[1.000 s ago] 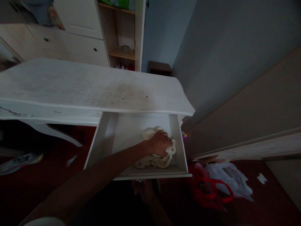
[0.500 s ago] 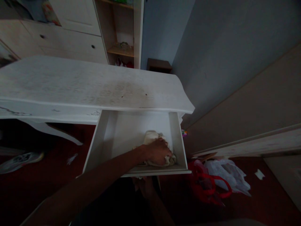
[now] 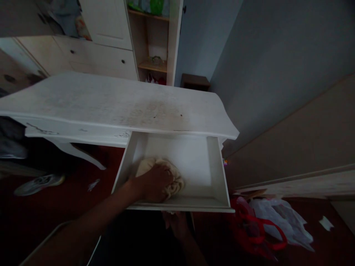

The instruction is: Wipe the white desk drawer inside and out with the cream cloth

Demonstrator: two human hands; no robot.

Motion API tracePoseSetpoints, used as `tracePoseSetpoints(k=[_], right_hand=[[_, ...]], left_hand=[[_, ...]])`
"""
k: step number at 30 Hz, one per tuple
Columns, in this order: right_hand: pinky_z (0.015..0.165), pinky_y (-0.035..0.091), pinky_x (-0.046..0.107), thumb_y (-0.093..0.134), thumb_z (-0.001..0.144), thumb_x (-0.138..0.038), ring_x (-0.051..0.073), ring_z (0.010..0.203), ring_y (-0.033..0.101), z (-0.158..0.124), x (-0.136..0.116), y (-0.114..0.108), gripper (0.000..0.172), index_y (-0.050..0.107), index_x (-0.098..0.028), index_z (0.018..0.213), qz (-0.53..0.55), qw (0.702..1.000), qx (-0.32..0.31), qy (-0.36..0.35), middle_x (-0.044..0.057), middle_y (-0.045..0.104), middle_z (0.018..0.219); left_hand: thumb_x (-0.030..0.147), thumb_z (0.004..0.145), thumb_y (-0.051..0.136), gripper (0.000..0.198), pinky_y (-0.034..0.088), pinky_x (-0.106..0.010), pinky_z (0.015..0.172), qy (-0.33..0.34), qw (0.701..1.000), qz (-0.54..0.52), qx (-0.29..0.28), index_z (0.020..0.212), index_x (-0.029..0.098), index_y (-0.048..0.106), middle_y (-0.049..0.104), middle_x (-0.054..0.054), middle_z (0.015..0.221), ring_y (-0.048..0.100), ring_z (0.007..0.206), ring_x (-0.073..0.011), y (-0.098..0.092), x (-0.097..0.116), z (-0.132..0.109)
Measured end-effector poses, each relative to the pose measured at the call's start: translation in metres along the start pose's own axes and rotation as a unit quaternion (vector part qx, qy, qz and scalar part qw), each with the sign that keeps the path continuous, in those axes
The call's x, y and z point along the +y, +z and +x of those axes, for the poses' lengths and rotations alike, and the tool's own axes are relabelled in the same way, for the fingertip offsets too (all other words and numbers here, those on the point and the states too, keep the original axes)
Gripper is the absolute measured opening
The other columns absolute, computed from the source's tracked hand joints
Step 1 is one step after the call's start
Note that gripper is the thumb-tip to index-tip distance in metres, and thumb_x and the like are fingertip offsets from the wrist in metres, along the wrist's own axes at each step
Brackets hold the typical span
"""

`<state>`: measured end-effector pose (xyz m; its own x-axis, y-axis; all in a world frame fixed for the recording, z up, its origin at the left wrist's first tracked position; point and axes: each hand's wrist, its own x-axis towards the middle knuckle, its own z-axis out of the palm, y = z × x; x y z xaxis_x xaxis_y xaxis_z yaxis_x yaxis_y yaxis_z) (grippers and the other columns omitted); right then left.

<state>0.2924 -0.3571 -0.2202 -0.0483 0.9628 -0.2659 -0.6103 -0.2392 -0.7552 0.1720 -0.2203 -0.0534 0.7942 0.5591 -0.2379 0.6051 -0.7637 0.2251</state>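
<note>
A cream cloth (image 3: 177, 181) lies bunched on the floor of the pulled-out white drawer (image 3: 217, 173), toward its left front corner. My left hand (image 3: 158, 181) presses down on it, fingers curled into the folds. Below the drawer's front edge, my right hand (image 3: 177, 223) is bent closed against a small pale thing that is too dark to make out. The drawer front hides part of that hand. Above the drawer runs the white table top (image 3: 199, 107), with a grey-brown smudged patch near its middle.
On the dark red floor at right lie a red-handled bag (image 3: 257, 229) and a white plastic bag (image 3: 283, 218). A shoe (image 3: 41, 183) rests at left. White cabinets (image 3: 111, 61) and an open shelf (image 3: 154, 65) stand behind the table. A wall (image 3: 263, 74) rises at right.
My left hand has slid the cloth from the drawer's right side to its left front part. The right hand stays beneath the drawer front. The view has shifted somewhat.
</note>
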Motion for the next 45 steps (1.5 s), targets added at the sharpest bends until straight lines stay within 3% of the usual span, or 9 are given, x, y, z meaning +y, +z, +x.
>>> tracePoseSetpoints(k=[4, 9, 15, 21, 25, 33, 39, 42, 45], right_hand=[[0.035, 0.030, 0.022, 0.069, 0.065, -0.076, 0.010, 0.039, 0.043, -0.001, -0.002, 0.001, 0.058, 0.072, -0.018, 0.073, -0.006, 1.000, 0.012, 0.002, 0.004, 0.066, 0.061], [0.035, 0.031, 0.022, 0.071, 0.064, -0.075, 0.013, 0.042, 0.049, -0.002, -0.003, -0.001, 0.057, 0.071, -0.019, 0.072, -0.007, 1.000, 0.025, 0.008, 0.005, 0.068, 0.062], [0.037, 0.035, 0.024, 0.073, 0.066, -0.070, 0.011, 0.041, 0.047, -0.003, -0.001, -0.005, 0.051, 0.072, -0.019, 0.072, 0.003, 1.000, 0.024, 0.002, 0.006, 0.070, 0.064], [0.038, 0.035, 0.026, 0.070, 0.069, -0.071, 0.012, 0.041, 0.045, -0.004, -0.002, -0.003, 0.053, 0.073, -0.019, 0.070, -0.017, 0.999, 0.036, -0.012, 0.005, 0.066, 0.060], [0.038, 0.036, 0.025, 0.072, 0.066, -0.071, 0.013, 0.043, 0.047, -0.004, -0.003, -0.004, 0.053, 0.073, -0.018, 0.068, -0.009, 0.999, 0.038, 0.004, 0.007, 0.067, 0.059], [0.039, 0.036, 0.025, 0.073, 0.065, -0.071, 0.012, 0.042, 0.048, -0.004, -0.004, -0.004, 0.052, 0.075, -0.019, 0.074, 0.011, 0.999, 0.033, 0.016, 0.007, 0.070, 0.065], [0.039, 0.038, 0.025, 0.073, 0.064, -0.072, 0.016, 0.047, 0.055, -0.003, 0.000, -0.009, 0.054, 0.074, -0.019, 0.072, 0.007, 0.999, 0.035, 0.018, 0.009, 0.071, 0.065], [0.037, 0.039, 0.026, 0.074, 0.064, -0.072, 0.016, 0.047, 0.056, -0.003, 0.003, -0.011, 0.054, 0.074, -0.018, 0.073, 0.005, 0.999, 0.038, 0.013, 0.009, 0.071, 0.066], [0.037, 0.039, 0.025, 0.073, 0.066, -0.070, 0.016, 0.047, 0.056, -0.002, 0.005, -0.012, 0.053, 0.073, -0.019, 0.074, 0.009, 0.999, 0.042, 0.004, 0.009, 0.071, 0.066]], left_hand=[[0.023, 0.076, 0.063, 0.059, 0.029, -0.057, 0.112, -0.096, 0.995, 0.021, -0.035, 0.135, 0.022, 0.055, 0.045, -0.012, 0.151, 0.039, 0.137, -0.0345, 0.003, -0.012, -0.033], [0.022, 0.076, 0.062, 0.071, 0.027, -0.065, 0.110, -0.187, 0.980, 0.065, -0.022, 0.145, 0.026, 0.044, 0.026, -0.012, 0.161, 0.025, 0.145, -0.0378, 0.008, -0.014, -0.043], [0.035, 0.064, 0.075, 0.087, 0.015, -0.069, 0.112, -0.238, 0.969, 0.073, 0.015, 0.145, 0.026, 0.044, 0.028, -0.014, 0.160, 0.021, 0.144, -0.0465, 0.011, -0.030, -0.025], [0.026, 0.077, 0.064, 0.072, 0.034, -0.062, 0.106, -0.304, 0.948, 0.069, 0.061, 0.144, 0.016, 0.042, 0.034, -0.022, 0.155, 0.025, 0.142, -0.0477, -0.010, -0.052, 0.006], [0.024, 0.076, 0.065, 0.073, 0.042, -0.060, 0.098, -0.336, 0.938, 0.052, 0.068, 0.144, 0.017, 0.042, 0.038, -0.023, 0.151, 0.029, 0.139, -0.0496, -0.022, -0.060, 0.027], [0.027, 0.080, 0.060, 0.061, 0.050, -0.047, 0.088, -0.348, 0.928, 0.058, 0.120, 0.139, 0.020, 0.045, 0.059, -0.020, 0.128, 0.055, 0.120, -0.0386, -0.021, -0.076, 0.043], [0.037, 0.079, 0.059, 0.053, 0.051, -0.042, 0.083, -0.282, 0.952, 0.020, 0.115, 0.127, 0.017, 0.056, 0.063, -0.017, 0.120, 0.062, 0.107, -0.0327, -0.022, -0.057, 0.036], [0.050, 0.078, 0.057, 0.061, 0.048, -0.048, 0.092, -0.242, 0.966, -0.006, 0.093, 0.130, 0.018, 0.056, 0.061, -0.017, 0.128, 0.056, 0.118, -0.0366, -0.020, -0.038, 0.031], [0.066, 0.068, 0.063, 0.088, 0.039, -0.061, 0.099, -0.229, 0.971, -0.024, 0.062, 0.142, 0.020, 0.046, 0.045, -0.020, 0.148, 0.036, 0.136, -0.0465, -0.010, -0.020, 0.028]])
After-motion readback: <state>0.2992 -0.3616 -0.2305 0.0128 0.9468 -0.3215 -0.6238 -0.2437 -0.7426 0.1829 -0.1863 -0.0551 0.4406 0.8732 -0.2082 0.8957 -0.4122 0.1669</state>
